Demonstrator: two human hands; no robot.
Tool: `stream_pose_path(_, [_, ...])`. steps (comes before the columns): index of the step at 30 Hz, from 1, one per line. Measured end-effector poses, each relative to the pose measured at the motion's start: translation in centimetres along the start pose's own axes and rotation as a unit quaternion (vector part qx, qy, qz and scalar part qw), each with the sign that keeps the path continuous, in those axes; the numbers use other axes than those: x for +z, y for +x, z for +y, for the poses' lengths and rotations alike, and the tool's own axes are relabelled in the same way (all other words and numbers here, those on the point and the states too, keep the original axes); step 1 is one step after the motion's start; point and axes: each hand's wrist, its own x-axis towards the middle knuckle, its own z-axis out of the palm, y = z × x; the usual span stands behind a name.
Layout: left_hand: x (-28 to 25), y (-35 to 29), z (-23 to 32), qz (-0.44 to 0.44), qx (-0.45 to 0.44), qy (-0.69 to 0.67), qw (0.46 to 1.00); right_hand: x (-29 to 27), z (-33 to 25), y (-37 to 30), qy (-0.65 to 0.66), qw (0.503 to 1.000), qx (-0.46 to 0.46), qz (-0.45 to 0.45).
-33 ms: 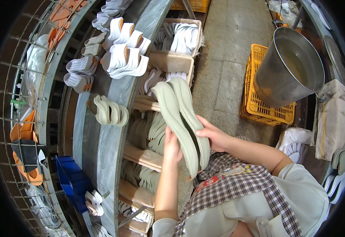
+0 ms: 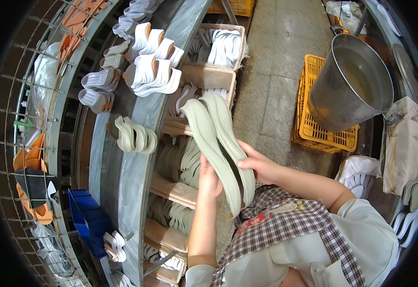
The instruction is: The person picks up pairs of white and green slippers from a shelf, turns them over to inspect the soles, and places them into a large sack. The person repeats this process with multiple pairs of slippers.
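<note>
My left hand (image 2: 210,178) is closed round the near edge of a pale green-grey shoe sole (image 2: 210,143), its thumb lying along the side. A second matching shoe sole (image 2: 230,136) lies beside it on the right, gripped by my right hand (image 2: 258,165) with the thumb on its upper face. Both soles are held up together, long ends pointing away, with a narrow dark gap between them toward the near end. Below and left of them, a group of similar pale green soles (image 2: 136,136) stands on the metal bench.
White soles (image 2: 152,71) crowd the far part of the grey bench (image 2: 123,191). Fabric-lined bins (image 2: 170,190) of soles run along its right side. A blue tray (image 2: 87,220) sits at the near left. On the right, a metal bucket of liquid (image 2: 326,93) rests on yellow crates (image 2: 309,126).
</note>
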Motion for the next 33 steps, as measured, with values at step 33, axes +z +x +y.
stream_pose_path(33, [3.6,0.3,2.4,0.028,0.09,0.084,0.992,-0.7,-2.5,1.0,-0.337,0.93,-0.123,-0.082])
